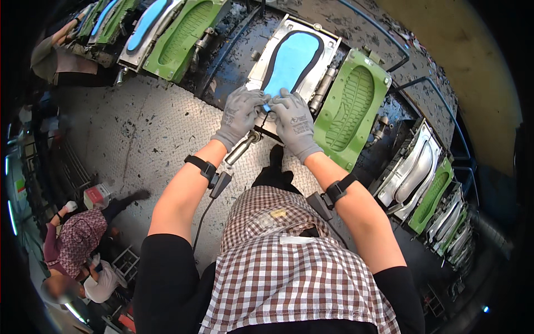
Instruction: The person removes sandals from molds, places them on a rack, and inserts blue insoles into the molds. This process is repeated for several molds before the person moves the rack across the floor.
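Observation:
A blue shoe sole with a black rim lies on the silver half of an open shoe-sole mould. My left hand, in a grey glove, closes its fingers on the near end of the sole. Beside it my right hand, gloved the same way, pinches that end from the other side. The fingertips partly hide the spot where they grip. Hinged to the right is the mould's green half, with a ridged sole-shaped hollow. A metal handle sticks out below my left hand.
More moulds stand in a row: a green one at upper left and a silver one at right. Blue tube rails run between stations. Dark scraps litter the bench. Other people work at upper left and lower left, beside a box.

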The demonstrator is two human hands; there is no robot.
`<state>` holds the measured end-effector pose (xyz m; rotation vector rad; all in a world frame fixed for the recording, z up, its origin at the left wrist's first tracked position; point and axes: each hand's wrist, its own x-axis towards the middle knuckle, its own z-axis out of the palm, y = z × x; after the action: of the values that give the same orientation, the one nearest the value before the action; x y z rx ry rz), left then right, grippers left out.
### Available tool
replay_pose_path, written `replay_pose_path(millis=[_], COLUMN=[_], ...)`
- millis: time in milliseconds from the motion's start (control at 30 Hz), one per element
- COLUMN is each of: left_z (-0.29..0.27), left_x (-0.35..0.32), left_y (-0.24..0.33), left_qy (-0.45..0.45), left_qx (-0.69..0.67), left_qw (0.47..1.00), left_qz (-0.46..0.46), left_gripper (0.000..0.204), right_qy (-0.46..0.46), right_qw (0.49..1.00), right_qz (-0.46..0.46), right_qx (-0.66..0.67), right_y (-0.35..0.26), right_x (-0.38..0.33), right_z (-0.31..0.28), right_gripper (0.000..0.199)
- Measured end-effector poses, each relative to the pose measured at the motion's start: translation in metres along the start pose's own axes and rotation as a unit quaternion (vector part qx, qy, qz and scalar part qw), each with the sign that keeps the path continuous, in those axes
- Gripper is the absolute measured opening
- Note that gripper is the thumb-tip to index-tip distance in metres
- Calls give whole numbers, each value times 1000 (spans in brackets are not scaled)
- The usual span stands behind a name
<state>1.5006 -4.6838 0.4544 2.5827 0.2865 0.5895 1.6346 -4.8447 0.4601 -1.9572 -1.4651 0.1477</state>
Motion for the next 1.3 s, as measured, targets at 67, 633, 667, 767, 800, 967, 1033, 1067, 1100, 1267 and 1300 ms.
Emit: replay_pose_path(millis=[67,633,667,767,800,967,1033,1067,1100,1267,1300], left_z=[-4,155,153,102,58,-10,-15,-17,-16,44,58], left_x=[-7,-98,-61,-31,-8,-52,-38,-21,0,73,94], left_y=[2,56,93,130,148,60,18,1,-19,-118,-119], left_qy=[9,350,317,272,193,205,261,246,197,0,-16], left_qx=[-4,-519,-506,-561,-547,-392,-304,-313,-338,-455,-492], left_qw=[1000,403,410,440,402,573,727,729,752,761,731], left_qz=[-1,-668,-689,-647,-709,-690,-557,-556,-531,-463,-473], left_gripper=[33,22,24,33,38,51,53,53,52,46,47], right_qy=[-2,-20,-17,48,28,239,290,271,225,115,120], right_qw=[1000,995,995,998,999,969,957,955,952,967,965], right_qz=[-9,-60,-29,-14,13,37,21,73,122,191,196], right_qx=[-20,-82,-97,-23,25,41,-6,-90,-167,-122,-126], right_y=[-6,-50,-15,7,13,10,25,32,52,86,89], right_x=[1,37,26,21,23,97,139,150,154,152,150], right_z=[-2,-7,-7,-11,-16,-37,-49,-47,-35,-14,-16], right_gripper=[23,10,8,12,20,29,30,30,31,34,34])
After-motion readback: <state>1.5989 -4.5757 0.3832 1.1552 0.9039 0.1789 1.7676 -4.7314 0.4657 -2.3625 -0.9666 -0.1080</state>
